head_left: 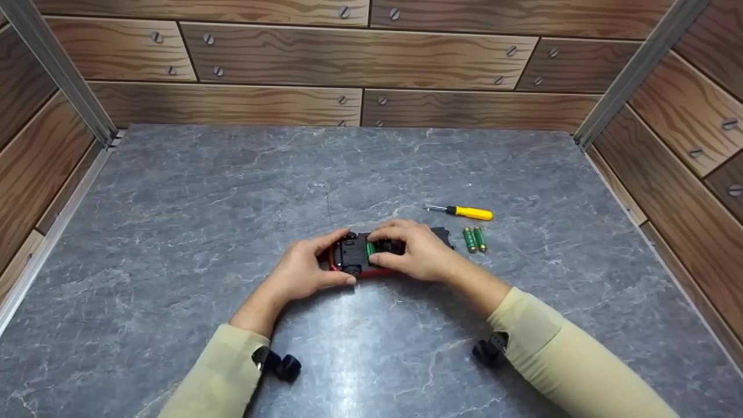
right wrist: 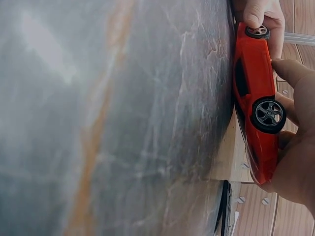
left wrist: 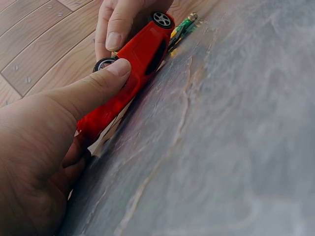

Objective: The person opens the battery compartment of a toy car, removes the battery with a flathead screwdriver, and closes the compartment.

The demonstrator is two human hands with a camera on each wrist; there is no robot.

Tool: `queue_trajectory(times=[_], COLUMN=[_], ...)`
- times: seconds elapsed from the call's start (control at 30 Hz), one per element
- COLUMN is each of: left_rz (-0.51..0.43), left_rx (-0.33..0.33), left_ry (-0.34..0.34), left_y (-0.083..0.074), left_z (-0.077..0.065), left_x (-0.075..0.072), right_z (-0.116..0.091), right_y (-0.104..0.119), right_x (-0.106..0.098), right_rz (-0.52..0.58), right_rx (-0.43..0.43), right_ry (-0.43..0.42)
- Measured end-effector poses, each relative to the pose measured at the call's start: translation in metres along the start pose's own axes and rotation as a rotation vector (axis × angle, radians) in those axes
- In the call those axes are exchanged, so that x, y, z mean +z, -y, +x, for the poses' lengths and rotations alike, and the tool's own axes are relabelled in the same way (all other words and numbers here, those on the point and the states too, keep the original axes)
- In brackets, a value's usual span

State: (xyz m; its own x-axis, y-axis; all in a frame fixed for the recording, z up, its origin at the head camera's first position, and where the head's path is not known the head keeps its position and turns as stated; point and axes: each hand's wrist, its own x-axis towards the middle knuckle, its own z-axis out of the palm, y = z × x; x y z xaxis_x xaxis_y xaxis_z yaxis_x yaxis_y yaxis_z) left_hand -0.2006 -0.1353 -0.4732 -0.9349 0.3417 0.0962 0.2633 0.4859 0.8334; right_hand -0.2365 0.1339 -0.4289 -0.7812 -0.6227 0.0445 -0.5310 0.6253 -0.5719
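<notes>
A red toy car (head_left: 348, 255) lies upside down on the table, its black underside facing up and its wheels showing. My left hand (head_left: 302, 270) grips one end of it, thumb on the near side by a wheel and fingers on the far side. In the left wrist view that thumb presses the red body (left wrist: 142, 54). Over the car's middle, my right hand (head_left: 415, 252) pinches a green battery (head_left: 371, 251) between thumb and fingers at the compartment in the underside. The right hand hides much of the car's other end.
A yellow-handled screwdriver (head_left: 473, 213) lies beyond the right hand. Two green batteries (head_left: 475, 239) lie side by side to the right of the car. A black flat piece (head_left: 443, 235) shows just behind the right hand. Wood-patterned walls (head_left: 360, 55) border the grey table (head_left: 203, 191).
</notes>
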Motion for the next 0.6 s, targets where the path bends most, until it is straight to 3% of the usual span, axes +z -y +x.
queue_trajectory(times=[0.3, 0.6], left_rz=[-0.007, -0.005], left_rx=[0.016, -0.003], left_ry=[0.002, 0.002], left_y=[0.0011, 0.0002], left_z=[0.0004, 0.0000], left_x=[-0.0003, -0.0002], right_z=[-0.0004, -0.0008], right_y=[-0.0018, -0.0034], right_x=[-0.0005, -0.0006], right_rz=[0.032, -0.005], right_rx=[-0.023, -0.018], right_ry=[0.002, 0.027])
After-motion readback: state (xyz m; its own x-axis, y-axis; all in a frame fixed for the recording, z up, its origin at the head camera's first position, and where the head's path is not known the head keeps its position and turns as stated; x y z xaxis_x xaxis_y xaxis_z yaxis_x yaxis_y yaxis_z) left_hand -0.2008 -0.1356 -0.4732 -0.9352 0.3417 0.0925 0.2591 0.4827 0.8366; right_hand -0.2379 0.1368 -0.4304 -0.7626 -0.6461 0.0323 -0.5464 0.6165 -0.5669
